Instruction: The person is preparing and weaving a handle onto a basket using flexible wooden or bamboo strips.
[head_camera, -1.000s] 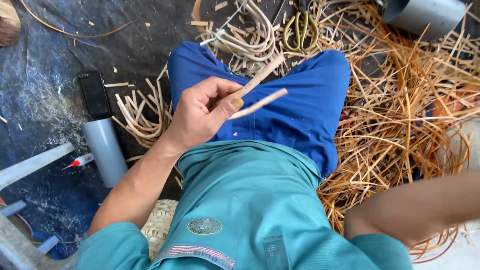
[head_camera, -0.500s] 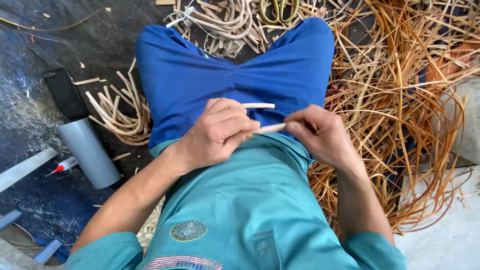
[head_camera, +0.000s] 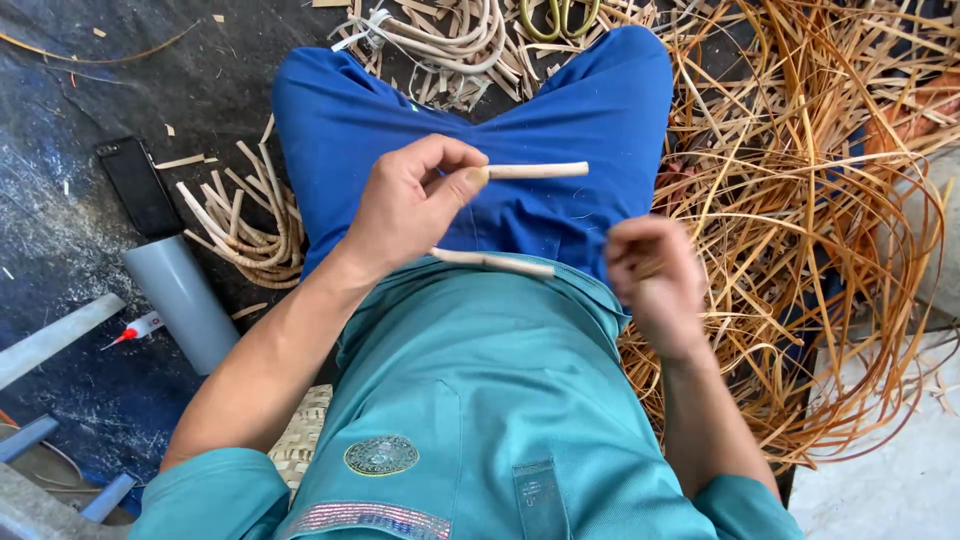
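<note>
Head view shows a person who sits and looks down at the own lap, with blue trousers and a teal shirt of smooth cloth. The left hand is raised over the lap and its fingers are closed on two pale rattan sticks: the upper stick is round, smooth and straight, pinched between thumb and forefinger and pointing toward 3 o'clock, and the lower stick comes out under the palm and lies across the edge of the shirt, also toward 3 o'clock. The right hand is at 4 o'clock from the left one, apart from it, loosely curled and a little blurred; it touches no stick, and whether it holds something small I cannot tell. At 9 o'clock from the left hand lies a bundle of short curved cane pieces, and further out a flat black phone and a smooth grey plastic pipe on the dark, rough ground. At 12 o'clock are thicker bent canes and green-handled scissors. At 3 o'clock spreads a big tangled heap of thin orange-brown rattan strips, flat and shiny.
</note>
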